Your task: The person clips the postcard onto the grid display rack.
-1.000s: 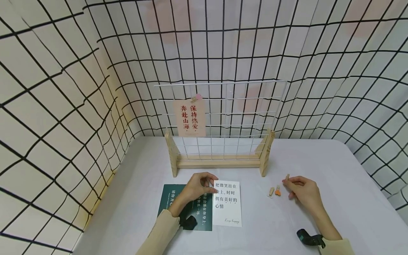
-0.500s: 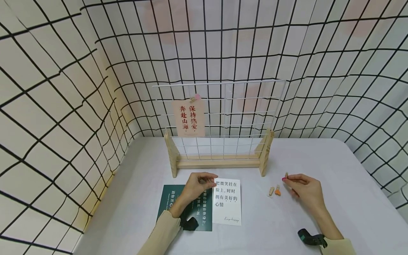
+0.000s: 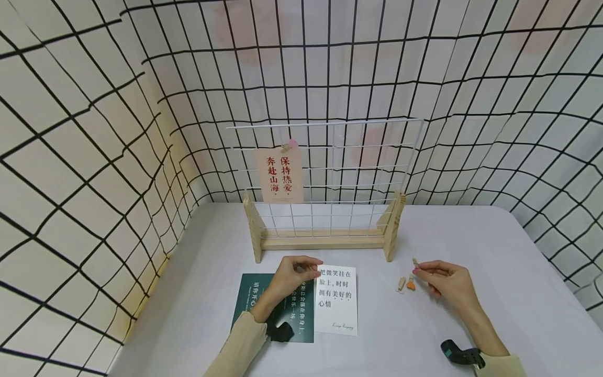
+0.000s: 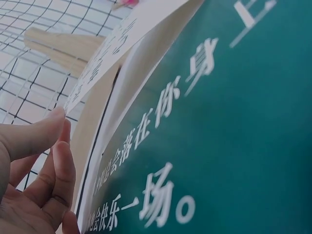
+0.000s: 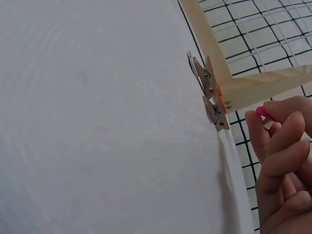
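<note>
My left hand [image 3: 293, 277] pinches the upper left corner of a white card [image 3: 337, 309] printed with dark characters. In the left wrist view the card [image 4: 129, 36] rises at a slant from thumb and fingertip. Beneath that hand lies a dark green card [image 3: 301, 327] with white lettering. My right hand [image 3: 445, 281] pinches a small wooden clothespin [image 3: 415, 263] with a pink decoration [image 5: 264, 113]. Just left of those fingertips, two more clothespins lie on the table: one plain-looking [image 3: 401, 284], one with an orange piece [image 3: 411, 285].
Behind the cards stands a white wire grid rack [image 3: 330, 167] on a wooden base [image 3: 322, 242]. A pink card [image 3: 281, 175] with red characters hangs at its left, held by a clothespin. White cloth with black grid lines surrounds the white table [image 3: 476, 235].
My right hand has shifted slightly left with the clothespin, and its pink piece has come into sight. The left hand slid up the white card's edge to its corner.
</note>
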### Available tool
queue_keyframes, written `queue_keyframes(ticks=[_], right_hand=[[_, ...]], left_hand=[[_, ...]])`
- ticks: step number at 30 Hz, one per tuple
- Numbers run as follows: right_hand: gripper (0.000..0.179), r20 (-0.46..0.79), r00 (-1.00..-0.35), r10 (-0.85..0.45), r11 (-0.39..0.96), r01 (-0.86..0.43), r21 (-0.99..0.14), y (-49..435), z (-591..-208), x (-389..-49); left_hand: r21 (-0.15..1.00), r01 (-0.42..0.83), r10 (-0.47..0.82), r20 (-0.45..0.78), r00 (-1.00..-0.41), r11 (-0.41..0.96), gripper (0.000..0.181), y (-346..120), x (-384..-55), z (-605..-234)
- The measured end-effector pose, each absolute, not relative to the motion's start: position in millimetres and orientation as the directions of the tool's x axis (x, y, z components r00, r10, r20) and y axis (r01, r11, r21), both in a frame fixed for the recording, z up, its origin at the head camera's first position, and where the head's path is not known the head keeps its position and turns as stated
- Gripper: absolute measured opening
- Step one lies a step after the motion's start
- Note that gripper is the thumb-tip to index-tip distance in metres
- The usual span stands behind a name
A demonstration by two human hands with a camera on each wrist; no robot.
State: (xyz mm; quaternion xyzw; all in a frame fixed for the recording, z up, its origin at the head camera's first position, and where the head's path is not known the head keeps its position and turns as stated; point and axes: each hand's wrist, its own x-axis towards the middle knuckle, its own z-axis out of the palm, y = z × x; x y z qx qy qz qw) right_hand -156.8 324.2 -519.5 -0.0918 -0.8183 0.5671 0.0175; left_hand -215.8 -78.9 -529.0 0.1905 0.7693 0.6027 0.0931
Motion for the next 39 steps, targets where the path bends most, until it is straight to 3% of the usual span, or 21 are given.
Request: queue_keyframes(ticks=[10, 20, 28, 39], right_hand=[[0.048, -0.074, -0.984, 0.164, 0.418, 0.137, -0.898, 324, -525, -155], [0.045, -0.118, -0.984, 0.132, 0.35, 0.158, -0.923, 329, -530, -157], [0.027, -0.123, -0.983, 0.135, 0.283, 0.157, -0.946, 330, -531, -156], [0.037, -0.04, -0.994, 0.099, 0.24, 0.063, -0.969, 326, -529, -155]], left_hand=[[0.974, 0.159, 0.369, 0.089, -0.925, 0.162, 0.024, -79, -215, -529], [0.985, 0.118, 0.342, 0.069, -0.937, 0.127, 0.026, -80, -215, -528], [0.991, 0.092, 0.321, 0.058, -0.945, 0.093, 0.025, -78, -214, -528], [0.992, 0.092, 0.291, 0.063, -0.955, 0.086, 0.021, -75, -215, -519]])
